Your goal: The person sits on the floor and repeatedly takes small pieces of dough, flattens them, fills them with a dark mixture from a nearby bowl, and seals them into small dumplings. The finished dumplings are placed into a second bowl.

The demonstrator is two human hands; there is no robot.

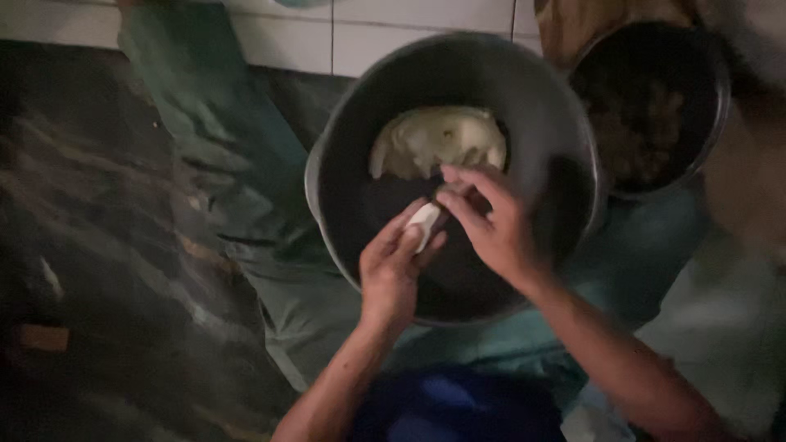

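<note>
From the head camera, looking down in dim light, a large grey metal basin (327, 164) sits on a teal cloth (205, 123) spread over the floor, close in front of the person so both arms reach into it without stretching. A mound of pale dough (438, 139) lies at the far side of the basin's bottom, leaving the near half bare as working room.

The left hand (393, 274) comes in over the near rim, and its grip is closed on a small piece of dough (424, 223), held between thumb and fingers just above the dark bottom. The right hand (491, 225) meets it from the right; its fingertips (450, 196) touch the same piece, pinching or shaping it as far as the blur allows, so that grip is partly curled rather than clenched. Holding the piece over the basin keeps any scraps falling back inside.

At the far right, a second round metal bowl (720, 106) holds something dark, perhaps a filling, set within easy reach. White wall tiles (409, 24) run along the far edge.
</note>
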